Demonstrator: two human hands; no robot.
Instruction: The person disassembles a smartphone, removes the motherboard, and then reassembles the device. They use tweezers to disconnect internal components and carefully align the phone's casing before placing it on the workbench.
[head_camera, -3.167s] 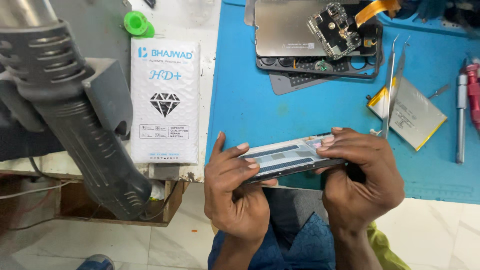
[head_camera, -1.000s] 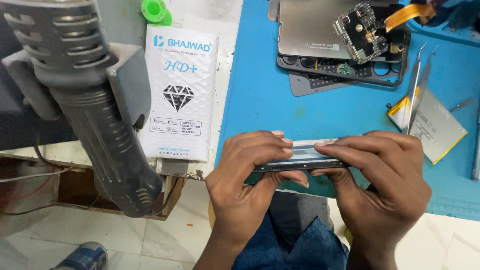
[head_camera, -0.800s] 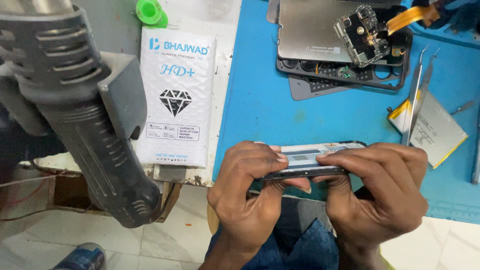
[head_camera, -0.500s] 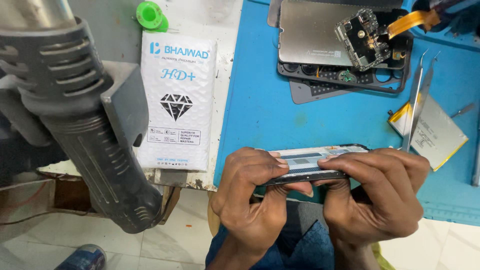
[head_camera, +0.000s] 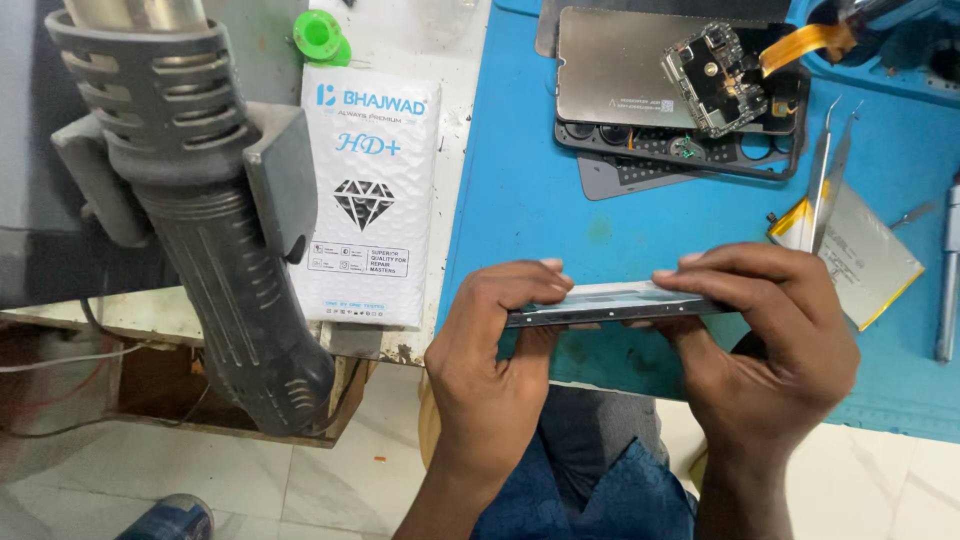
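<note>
Both hands, left hand (head_camera: 495, 365) and right hand (head_camera: 765, 355), pinch a thin phone frame (head_camera: 610, 303) edge-on above the near edge of the blue mat (head_camera: 520, 180) on the counter. Risk: uneven thumb pressure could flex or crack it, or a slip drop it floorward.

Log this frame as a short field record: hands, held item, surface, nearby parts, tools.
held item: thin grey phone frame, edge-on, level
left hand: pinches the frame's left end
right hand: pinches the frame's right end
surface: blue work mat
nearby parts: small circuit board on a grey metal plate; flat silver battery
tools: metal tweezers; grey heat gun at left
other: white printed packet
</note>
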